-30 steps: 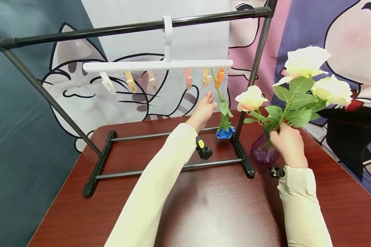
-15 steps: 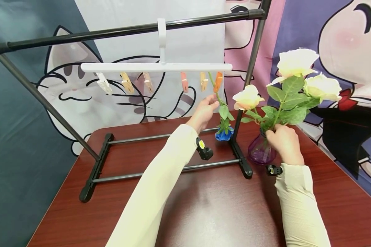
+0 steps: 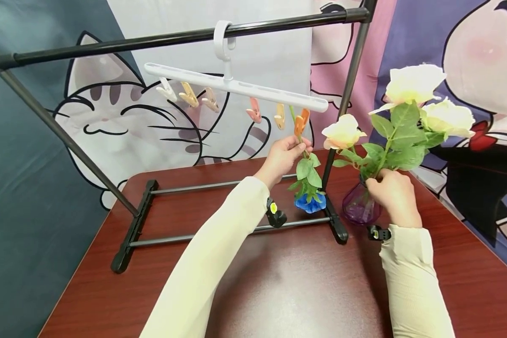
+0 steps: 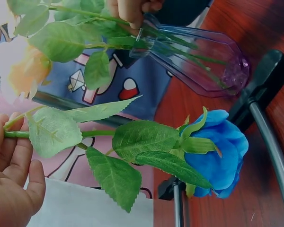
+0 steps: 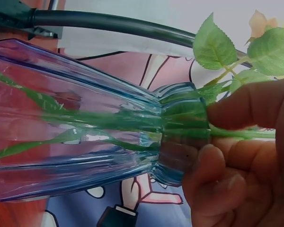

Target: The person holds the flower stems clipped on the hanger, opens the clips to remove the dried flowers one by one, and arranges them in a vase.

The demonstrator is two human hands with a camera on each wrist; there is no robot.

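- The step in hand appears to be freeing the blue flower [image 3: 310,203] from the orange clip [image 3: 301,123]; it hangs head-down below the white hanger [image 3: 232,86], which sits askew.
- The next move seems to call for a firm hold on the stem [image 4: 98,133] and a steady downward pull or a squeeze of the clip.
- Left hand [image 3: 280,157]: thumb and fingers pinch the stem just under the clip, arm stretched forward and to the right.
- Right hand [image 3: 393,192]: thumb and fingers grip the rim of the purple vase [image 3: 361,206], which holds pale roses [image 3: 416,84] on the table [image 3: 300,281].
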